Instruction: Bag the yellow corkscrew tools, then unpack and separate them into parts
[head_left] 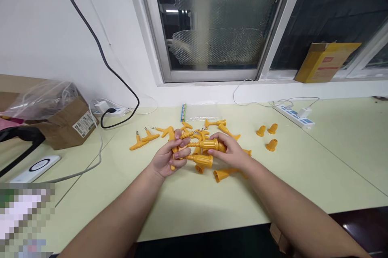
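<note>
My left hand (171, 156) is wrapped around the T-shaped handles of several yellow plastic corkscrews. Two of them point right from the fist, an upper corkscrew (207, 144) and a lower corkscrew (202, 160), each with a ribbed sleeve. Between the thumb and fingers of my right hand (229, 151) is a yellow cup-shaped cap (222, 146), which sits at the rimmed end of the upper corkscrew's sleeve. Beneath and behind both hands lie more yellow corkscrews, partly hidden. One sleeved corkscrew (222, 175) rests below my right hand.
Left of the pile lie bare T-handled corkscrews (139, 143) with metal spirals. Three yellow caps (271, 144) stand to the right. Behind are a clear plastic bag (203, 112) and a power strip (294, 116). A cardboard box (68, 122) and a black cable (100, 47) are on the left.
</note>
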`<state>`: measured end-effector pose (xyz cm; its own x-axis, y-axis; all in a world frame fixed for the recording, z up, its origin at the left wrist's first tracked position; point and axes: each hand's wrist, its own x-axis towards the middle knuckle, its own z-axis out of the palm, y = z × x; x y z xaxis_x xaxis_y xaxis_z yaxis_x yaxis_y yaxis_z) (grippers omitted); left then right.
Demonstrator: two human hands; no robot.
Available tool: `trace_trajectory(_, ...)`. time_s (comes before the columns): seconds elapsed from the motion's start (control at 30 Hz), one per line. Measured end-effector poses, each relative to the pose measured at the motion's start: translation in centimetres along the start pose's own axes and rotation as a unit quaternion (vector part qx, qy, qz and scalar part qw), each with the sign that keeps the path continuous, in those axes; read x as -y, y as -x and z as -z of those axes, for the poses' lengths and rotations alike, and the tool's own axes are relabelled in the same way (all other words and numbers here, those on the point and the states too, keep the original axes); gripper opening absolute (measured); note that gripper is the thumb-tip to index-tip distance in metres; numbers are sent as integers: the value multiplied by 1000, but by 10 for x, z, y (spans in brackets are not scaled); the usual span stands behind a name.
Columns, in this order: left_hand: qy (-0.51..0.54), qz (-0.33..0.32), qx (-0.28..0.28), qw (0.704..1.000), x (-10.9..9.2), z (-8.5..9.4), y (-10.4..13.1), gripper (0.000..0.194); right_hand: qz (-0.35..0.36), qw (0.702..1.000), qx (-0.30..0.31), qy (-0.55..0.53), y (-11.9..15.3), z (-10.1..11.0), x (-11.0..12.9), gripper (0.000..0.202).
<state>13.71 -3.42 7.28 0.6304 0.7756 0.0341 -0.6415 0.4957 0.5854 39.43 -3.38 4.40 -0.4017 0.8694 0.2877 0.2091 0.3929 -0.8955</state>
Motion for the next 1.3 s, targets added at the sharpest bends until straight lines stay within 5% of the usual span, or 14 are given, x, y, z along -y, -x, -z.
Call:
trace_trajectory(0.1, 7, 4, 6, 1000, -2, 3, 1, 23, -80, 983, 99, -134, 0, -4, 0, 46)
trace_trajectory(0.17, 6, 8, -2, 1000, -3, 3, 1, 23, -88, 983, 97, -129, 0, -4, 0, 50)
trace_trajectory(0.27, 3, 9, -17, 1000, -4, 2, 1, 24, 12, 999, 29, 43, 1, 2, 2, 34)
trace_trajectory(0.4, -13, 14, -30, 999, -4, -1, 1, 24, 122, 976, -35, 175, 2, 11, 3, 30)
trace_trajectory(0.53, -10, 6, -19, 1000, -4, 0, 2, 26, -19, 1000, 8, 10, 3, 5, 5, 39)
trace_trajectory(0.63, -2, 1, -15, 1000, -5, 3, 2, 25, -99, 990, 42, -96, 3, -3, 5, 42)
trace_trajectory(0.73, 11, 0, -16, 1000, -6, 3, 2, 24, 14, 999, -38, 3, 2, -3, 3, 29)
trace_trajectory(0.87, 46, -34, -18, 998, -11, 1, 2, 24, 171, 965, -136, 143, 1, 8, -2, 19)
trace_trajectory(0.97, 59, -70, -19, 996, -15, -1, 2, 24, 96, 969, -213, 79, -1, 12, -2, 24)
trace_trajectory(1.03, 58, -79, -23, 995, -15, -1, 2, 23, -17, 978, -202, -46, -3, 10, 0, 30)
trace_trajectory(1.17, 53, -83, -26, 995, -12, -1, 1, 24, -198, 938, -69, -276, -6, -1, 5, 37)
trace_trajectory(1.3, 45, -91, -18, 995, -11, -2, 2, 25, -250, 907, 54, -334, -5, -12, 8, 53)
